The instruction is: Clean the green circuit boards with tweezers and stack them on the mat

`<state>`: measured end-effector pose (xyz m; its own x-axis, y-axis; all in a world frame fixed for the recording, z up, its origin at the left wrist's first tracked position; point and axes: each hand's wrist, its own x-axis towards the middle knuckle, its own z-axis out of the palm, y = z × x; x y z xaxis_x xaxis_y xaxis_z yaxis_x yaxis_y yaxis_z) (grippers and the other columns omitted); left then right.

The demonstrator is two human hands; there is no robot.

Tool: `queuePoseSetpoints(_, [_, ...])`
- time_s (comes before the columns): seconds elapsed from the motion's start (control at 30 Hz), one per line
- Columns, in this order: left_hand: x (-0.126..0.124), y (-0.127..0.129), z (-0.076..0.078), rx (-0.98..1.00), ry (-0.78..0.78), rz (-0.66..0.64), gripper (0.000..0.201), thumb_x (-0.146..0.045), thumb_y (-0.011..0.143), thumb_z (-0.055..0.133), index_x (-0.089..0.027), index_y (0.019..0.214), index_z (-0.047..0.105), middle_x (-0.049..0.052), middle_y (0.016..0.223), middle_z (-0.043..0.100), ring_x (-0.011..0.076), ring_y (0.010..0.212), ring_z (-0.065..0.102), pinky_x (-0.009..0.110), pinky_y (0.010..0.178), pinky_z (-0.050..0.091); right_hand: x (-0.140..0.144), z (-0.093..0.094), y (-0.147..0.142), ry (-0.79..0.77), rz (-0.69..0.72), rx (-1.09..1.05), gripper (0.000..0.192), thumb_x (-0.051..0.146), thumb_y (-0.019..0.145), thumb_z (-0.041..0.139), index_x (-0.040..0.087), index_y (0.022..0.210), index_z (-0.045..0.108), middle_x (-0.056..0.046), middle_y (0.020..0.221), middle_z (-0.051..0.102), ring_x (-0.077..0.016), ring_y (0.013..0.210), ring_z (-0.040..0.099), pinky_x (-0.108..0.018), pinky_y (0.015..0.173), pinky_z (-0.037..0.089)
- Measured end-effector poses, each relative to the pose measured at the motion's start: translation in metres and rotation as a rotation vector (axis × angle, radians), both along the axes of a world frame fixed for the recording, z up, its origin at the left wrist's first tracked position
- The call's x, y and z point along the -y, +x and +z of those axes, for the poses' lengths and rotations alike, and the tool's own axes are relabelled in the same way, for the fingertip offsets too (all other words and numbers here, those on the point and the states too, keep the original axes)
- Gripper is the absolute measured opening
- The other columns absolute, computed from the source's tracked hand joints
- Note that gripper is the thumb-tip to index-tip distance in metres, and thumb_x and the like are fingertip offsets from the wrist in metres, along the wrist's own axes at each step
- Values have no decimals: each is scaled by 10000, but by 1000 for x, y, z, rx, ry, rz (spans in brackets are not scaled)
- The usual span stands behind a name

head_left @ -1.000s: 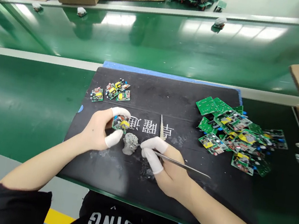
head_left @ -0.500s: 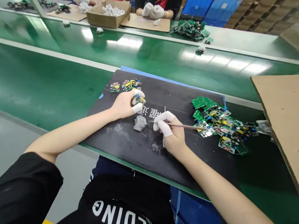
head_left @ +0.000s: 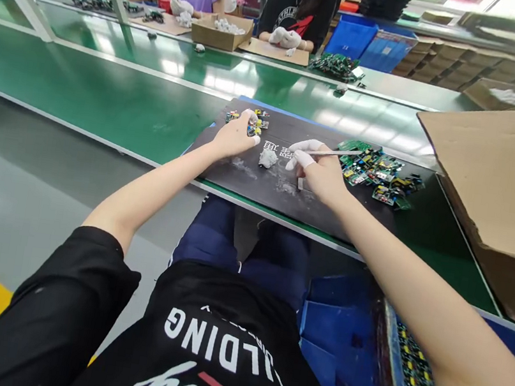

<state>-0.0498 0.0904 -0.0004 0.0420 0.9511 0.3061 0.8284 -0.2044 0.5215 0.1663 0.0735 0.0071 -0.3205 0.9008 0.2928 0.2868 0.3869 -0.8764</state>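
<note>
My left hand [head_left: 236, 135], with white finger cots on thumb and finger, is closed around a small circuit board [head_left: 254, 129] with yellow parts. It is beside a few similar boards [head_left: 262, 115] at the mat's far left. In my right hand [head_left: 322, 172], also wearing white finger cots, is a thin grey stick-like tool [head_left: 340, 154]; its working tip is hard to make out. A light flat piece [head_left: 300, 183] shows below that hand, and I cannot tell what it belongs to. A lump of grey putty [head_left: 268, 158] lies on the black mat [head_left: 258, 187] between both hands.
A pile of circuit boards [head_left: 386, 173] covers the mat's right side. Beyond it stands a large cardboard box [head_left: 506, 178]. Across the green conveyor [head_left: 160, 65], people in white gloves sit by a box of white pieces [head_left: 220, 34]. Blue bins [head_left: 353, 36] stand behind.
My left hand has moved with its board towards the boards at the far left. My right hand has drawn the tool away from the putty. The head view has tilted up.
</note>
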Motion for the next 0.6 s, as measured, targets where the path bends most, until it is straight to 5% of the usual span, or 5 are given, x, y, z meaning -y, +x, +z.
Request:
queuePoseSetpoints(0.17, [13, -7, -1, -87, -112, -22, 344, -253, 740, 667, -136, 1058, 608, 112, 1093, 629, 275, 1040, 597, 367, 950, 451, 11, 2, 20, 29, -72, 41, 55, 180, 918, 595, 137, 908, 628, 48, 657, 614, -61, 484, 507, -195, 483, 456])
queuePoseSetpoints(0.33, [48, 2, 19, -144, -93, 40, 530, -275, 806, 610, -92, 1283, 468, 193, 1308, 481, 347, 1267, 447, 468, 1071, 357, -6, -6, 47, 62, -178, 38, 176, 307, 953, 574, 138, 934, 618, 33, 724, 597, -76, 535, 528, -222, 527, 483])
queuePoseSetpoints(0.4, [78, 16, 22, -162, -106, -34, 397, -228, 872, 506, -123, 1254, 492, 158, 1251, 534, 306, 1227, 487, 442, 1055, 383, -18, -11, 53, 77, -222, 12, 201, 333, 958, 561, 140, 940, 614, 33, 719, 593, -80, 537, 526, -230, 533, 479])
queuePoseSetpoints(0.53, [134, 57, -11, -283, -452, -426, 33, -172, 776, 669, -190, 802, 660, 50, 844, 669, 239, 848, 651, 366, 810, 536, -40, -21, 51, 133, -263, -31, 216, 332, 972, 512, 137, 952, 602, 41, 673, 573, -85, 500, 505, -232, 515, 455])
queuePoseSetpoints(0.6, [133, 78, -36, -327, -562, -492, 84, -221, 820, 689, -150, 852, 657, 49, 867, 670, 207, 805, 652, 364, 747, 557, -46, -24, 45, 187, -255, -28, 202, 285, 975, 461, 142, 962, 604, 39, 643, 564, -99, 503, 511, -237, 520, 459])
